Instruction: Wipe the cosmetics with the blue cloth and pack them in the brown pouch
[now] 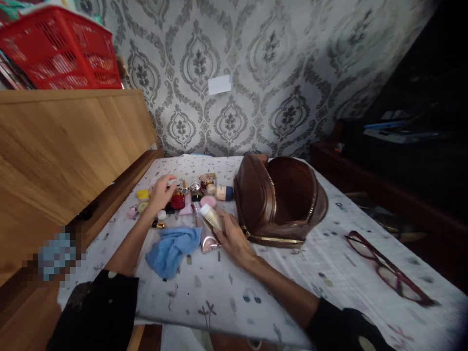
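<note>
My right hand (236, 239) is closed on a small pale gold tube (212, 218) with a white cap, just left of the brown toiletry bag (256, 195). A shiny rose-gold tube (209, 241) lies partly under it. My left hand (162, 192) is over the spread of small cosmetics, its fingers apart and curved. Nearest to it are a dark red jar (178, 200) and a wristwatch (185, 188). A blue cloth (171, 251) lies crumpled in front of the items. The bag stands unzipped, its flap raised and its inside dark.
Red-framed glasses (387, 265) lie at the right on the patterned white tablecloth (234, 297). A wooden cabinet (73, 141) borders the left side, with a red basket (62, 46) on top. Patterned wallpaper (256, 68) covers the wall behind.
</note>
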Demonstrator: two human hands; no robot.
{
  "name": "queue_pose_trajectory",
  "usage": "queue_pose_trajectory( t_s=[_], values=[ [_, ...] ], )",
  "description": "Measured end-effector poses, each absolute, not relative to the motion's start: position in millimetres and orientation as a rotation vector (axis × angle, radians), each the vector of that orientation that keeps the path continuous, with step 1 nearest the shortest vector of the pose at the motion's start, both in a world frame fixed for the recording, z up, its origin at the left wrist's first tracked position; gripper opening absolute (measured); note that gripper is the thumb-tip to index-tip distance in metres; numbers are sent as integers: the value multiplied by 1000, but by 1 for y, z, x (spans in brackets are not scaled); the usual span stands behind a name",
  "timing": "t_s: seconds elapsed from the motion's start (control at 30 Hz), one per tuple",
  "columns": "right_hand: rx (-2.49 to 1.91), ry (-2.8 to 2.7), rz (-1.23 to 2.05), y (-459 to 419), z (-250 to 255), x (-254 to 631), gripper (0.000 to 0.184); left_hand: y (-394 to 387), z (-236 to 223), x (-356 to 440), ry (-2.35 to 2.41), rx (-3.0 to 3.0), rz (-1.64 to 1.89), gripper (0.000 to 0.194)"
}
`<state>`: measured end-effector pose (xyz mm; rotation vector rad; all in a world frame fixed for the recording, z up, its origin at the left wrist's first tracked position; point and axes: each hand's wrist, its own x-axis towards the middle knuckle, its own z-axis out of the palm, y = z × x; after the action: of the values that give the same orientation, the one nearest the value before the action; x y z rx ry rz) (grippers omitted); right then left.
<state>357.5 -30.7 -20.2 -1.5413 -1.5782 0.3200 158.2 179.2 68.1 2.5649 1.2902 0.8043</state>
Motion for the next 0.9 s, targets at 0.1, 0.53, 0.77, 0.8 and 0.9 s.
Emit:
queue_pose_trajectory(
  t_s=[0.1,0.53,0.77,0.8,0.9],
  values=[
    [-1504,-1473,366,-32,-18,358,57,123,65,176,887,2675,840,29],
    [-1456,-1357,404,-32,-9,358,53,74,34,177,725,3011,279,46],
    [-1524,-1461,334,-33,-7,366,54,79,54,178,747,3016,378,25],
    [-1535,-1472,330,-34,-7,366,53,75,61,183,759,2993,451,24],
    [-1549,-1529,299,-34,-8,365,51,62,82,207,756,2924,719,24]
  ],
)
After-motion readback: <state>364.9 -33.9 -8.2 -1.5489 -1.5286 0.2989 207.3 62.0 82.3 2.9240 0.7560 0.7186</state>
